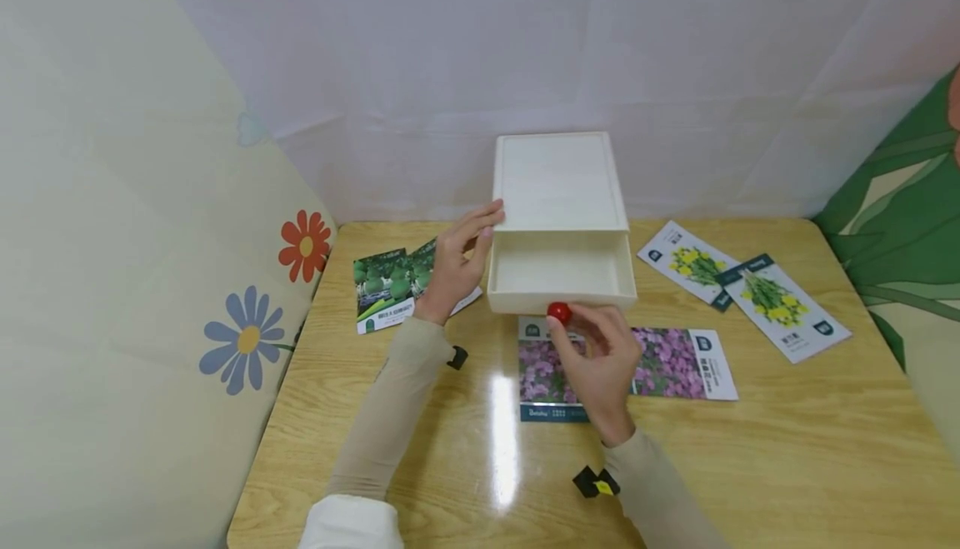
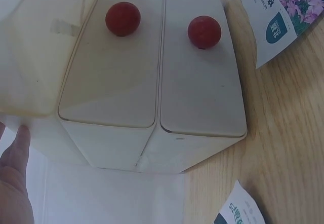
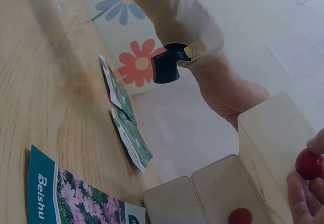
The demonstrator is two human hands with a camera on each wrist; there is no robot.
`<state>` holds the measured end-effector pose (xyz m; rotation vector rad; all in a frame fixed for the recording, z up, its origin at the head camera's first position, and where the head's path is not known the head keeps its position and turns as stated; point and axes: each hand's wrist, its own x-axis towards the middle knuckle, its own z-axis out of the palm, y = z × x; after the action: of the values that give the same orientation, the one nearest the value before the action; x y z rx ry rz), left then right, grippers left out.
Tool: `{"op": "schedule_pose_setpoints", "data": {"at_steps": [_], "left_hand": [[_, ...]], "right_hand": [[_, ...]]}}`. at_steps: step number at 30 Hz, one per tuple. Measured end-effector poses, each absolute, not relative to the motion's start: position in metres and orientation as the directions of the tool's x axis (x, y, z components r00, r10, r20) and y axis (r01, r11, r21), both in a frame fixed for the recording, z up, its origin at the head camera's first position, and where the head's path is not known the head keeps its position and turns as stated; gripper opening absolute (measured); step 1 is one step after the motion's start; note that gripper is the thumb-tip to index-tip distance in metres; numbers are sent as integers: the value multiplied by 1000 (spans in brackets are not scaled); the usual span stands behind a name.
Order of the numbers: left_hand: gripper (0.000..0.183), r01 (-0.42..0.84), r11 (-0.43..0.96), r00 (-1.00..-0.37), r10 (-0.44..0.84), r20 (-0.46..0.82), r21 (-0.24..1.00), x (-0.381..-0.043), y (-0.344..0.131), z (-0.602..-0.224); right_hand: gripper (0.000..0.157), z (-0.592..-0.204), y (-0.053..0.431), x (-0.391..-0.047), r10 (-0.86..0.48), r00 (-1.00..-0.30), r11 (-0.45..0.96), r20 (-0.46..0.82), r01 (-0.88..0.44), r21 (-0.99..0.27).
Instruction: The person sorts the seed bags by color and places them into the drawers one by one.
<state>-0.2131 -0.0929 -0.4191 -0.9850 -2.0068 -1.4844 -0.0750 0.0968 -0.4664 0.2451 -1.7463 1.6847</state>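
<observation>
A white box of stacked drawers (image 1: 557, 182) stands at the back of the table. Its top drawer (image 1: 564, 303) is pulled out and looks bare inside. My right hand (image 1: 600, 353) pinches the round red knob (image 1: 558, 312) on that drawer's front, as the right wrist view also shows with the knob (image 3: 309, 164) between thumb and fingers. Against the box's left side, near the top edge, rests my left hand (image 1: 461, 262), its fingers extended. Below the pulled drawer, the left wrist view has two closed drawers with a middle knob (image 2: 123, 19) and a lower knob (image 2: 204, 32).
Green seed packets (image 1: 381, 286) lie left of the box, partly behind my left arm. Pink-flower packets (image 1: 675, 363) lie in front of it, partly under my right hand. Yellow-flower packets (image 1: 783, 307) overlap on the right. A white cloth (image 1: 420, 74) hangs behind the table.
</observation>
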Motion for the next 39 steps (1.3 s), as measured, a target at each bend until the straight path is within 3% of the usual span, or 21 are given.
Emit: {"op": "schedule_pose_setpoints", "data": {"at_steps": [14,26,39], "left_hand": [[27,769,162,-638,264,723,619,-213,-93,-420],[27,768,164,-639,266,722,619,-214,-93,-421],[27,771,172,-636,261,726,614,-214,-93,-422]], "right_hand": [[33,-472,95,-69,326,-730,131,600,-594,-794],[28,-446,89,-55,329,-732,162,597,-579,-799],[35,-474,94,-59,327,-714,124,619,-617,-777]]}}
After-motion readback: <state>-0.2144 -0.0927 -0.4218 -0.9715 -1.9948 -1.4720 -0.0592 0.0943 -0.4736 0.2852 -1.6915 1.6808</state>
